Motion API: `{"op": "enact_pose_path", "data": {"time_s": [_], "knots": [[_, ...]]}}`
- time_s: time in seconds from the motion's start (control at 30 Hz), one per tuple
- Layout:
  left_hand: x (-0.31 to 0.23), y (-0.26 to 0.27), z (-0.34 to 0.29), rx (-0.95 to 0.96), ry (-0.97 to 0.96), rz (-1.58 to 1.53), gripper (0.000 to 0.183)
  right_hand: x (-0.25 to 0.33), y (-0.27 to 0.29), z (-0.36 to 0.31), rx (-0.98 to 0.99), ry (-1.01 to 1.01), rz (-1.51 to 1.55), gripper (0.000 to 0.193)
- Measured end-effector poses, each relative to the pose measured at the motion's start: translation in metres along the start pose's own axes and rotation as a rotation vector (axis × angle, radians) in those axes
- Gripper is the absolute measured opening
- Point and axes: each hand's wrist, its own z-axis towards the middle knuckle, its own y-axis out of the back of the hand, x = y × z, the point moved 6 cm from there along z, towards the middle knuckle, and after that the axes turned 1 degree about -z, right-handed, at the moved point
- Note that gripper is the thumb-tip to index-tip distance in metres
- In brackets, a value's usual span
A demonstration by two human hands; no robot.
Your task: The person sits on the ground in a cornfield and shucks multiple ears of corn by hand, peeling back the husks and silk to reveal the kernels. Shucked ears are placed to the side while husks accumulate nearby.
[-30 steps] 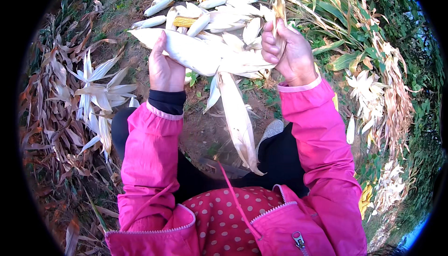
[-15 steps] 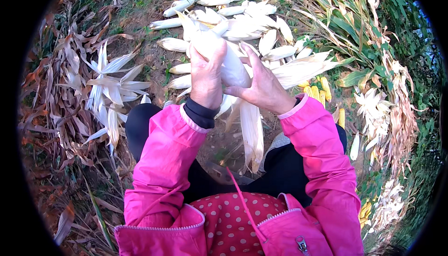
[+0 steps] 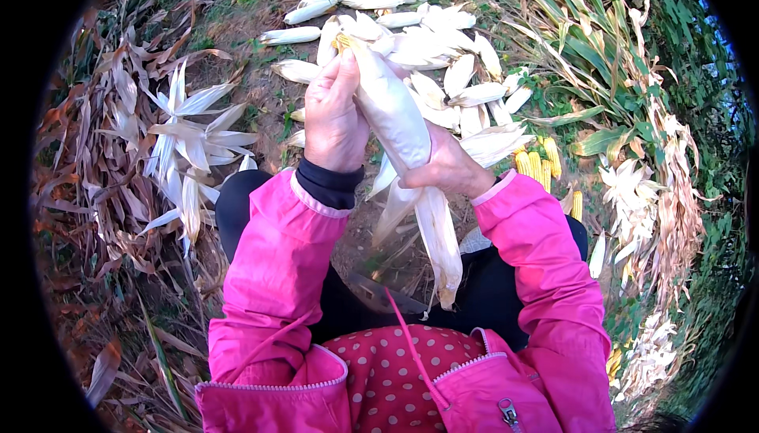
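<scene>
Ear (image 3: 395, 113), one, in pale husk: aslant between both hands, above the ground (image 3: 270, 115). Left hand (image 3: 338, 109): fingers gripping husk near the upper end. Right hand (image 3: 449, 166): gripping the lower end, thumb in front; peeled husks (image 3: 437, 235) hanging below. Beyond: pale pile (image 3: 417, 50). Right: yellow cobs (image 3: 537, 166).

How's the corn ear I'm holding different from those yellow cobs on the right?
The held ear is covered in pale husk; the yellow cobs show bare kernels. Your left hand and right hand grip the held ear, while the yellow cobs lie clustered, untouched. Both are corn, long in shape.
</scene>
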Motion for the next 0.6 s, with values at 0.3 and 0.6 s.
{"op": "enact_pose_path", "data": {"time_s": [0.3, 0.6], "knots": [[0.02, 0.008, -0.018, -0.222, 0.192, -0.324, 0.016, 0.01, -0.003, -0.001, 0.045, 0.04, 0.102, 0.073], [0.058, 0.034, -0.005, -0.252, 0.274, -0.593, 0.019, -0.01, -0.009, 0.002, -0.446, 0.169, 0.642, 0.056]]}}
